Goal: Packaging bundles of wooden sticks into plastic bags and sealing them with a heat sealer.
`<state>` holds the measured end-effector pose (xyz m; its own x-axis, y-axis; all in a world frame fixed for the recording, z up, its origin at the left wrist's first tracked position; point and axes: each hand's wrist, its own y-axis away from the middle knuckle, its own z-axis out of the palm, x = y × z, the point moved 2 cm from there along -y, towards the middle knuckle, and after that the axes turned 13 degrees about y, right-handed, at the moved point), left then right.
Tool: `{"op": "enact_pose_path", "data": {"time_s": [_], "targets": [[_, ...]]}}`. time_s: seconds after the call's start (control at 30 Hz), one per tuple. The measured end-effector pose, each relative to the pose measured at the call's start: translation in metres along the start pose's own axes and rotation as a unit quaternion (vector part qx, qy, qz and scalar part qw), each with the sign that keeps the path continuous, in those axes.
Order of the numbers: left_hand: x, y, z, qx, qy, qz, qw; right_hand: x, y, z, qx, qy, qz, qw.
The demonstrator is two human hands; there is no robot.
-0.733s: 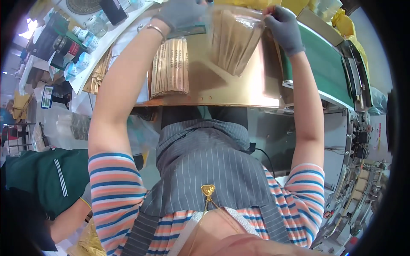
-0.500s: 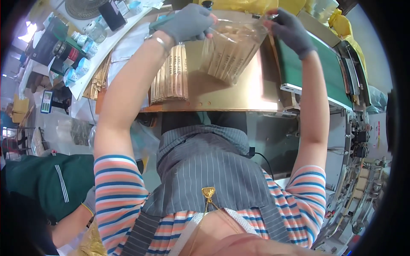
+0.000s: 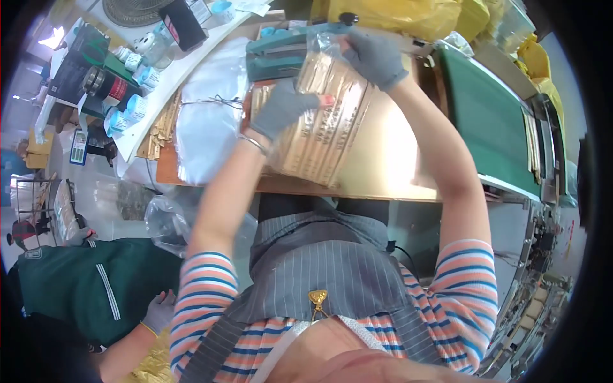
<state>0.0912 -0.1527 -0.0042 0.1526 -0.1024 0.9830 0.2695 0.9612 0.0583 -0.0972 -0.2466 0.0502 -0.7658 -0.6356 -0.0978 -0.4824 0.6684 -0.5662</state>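
Observation:
A clear plastic bag [image 3: 335, 124] full of slim brown printed packets is tilted over the tan worktop, its mouth toward the far side. My left hand [image 3: 284, 110], in a grey fingertip-less glove, grips the bag's left side with the thumb across its front. My right hand [image 3: 377, 60], gloved alike, pinches the gathered plastic at the bag's top right corner. Just left of that mouth stands a teal bag sealer [image 3: 274, 54] with a black knob. Loose packets [image 3: 258, 96] show partly behind my left hand.
A stack of clear flat bags [image 3: 211, 137] lies left, with more brown packets [image 3: 163, 131] beside it. A green conveyor belt [image 3: 488, 121] runs along the right. Yellow plastic bags [image 3: 396, 18] sit at the back. Another person's gloved hand [image 3: 158, 313] shows at lower left.
The filled bag has swung left and nearer, with its mouth now beside the sealer. My left hand moved down from the bag's mouth to its side; my right hand moved left.

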Motion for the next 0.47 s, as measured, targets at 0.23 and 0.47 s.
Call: {"op": "enact_pose_path", "data": {"time_s": [0.23,0.47], "targets": [[-0.07,-0.038,-0.039,0.12,0.184,-0.069,0.973,0.047,-0.08,0.08,0.076,0.038,0.219,0.972],[-0.093,-0.086,-0.079,0.201,0.02,-0.102,0.974,0.045,-0.097,0.082,-0.058,0.169,0.168,0.969]]}}
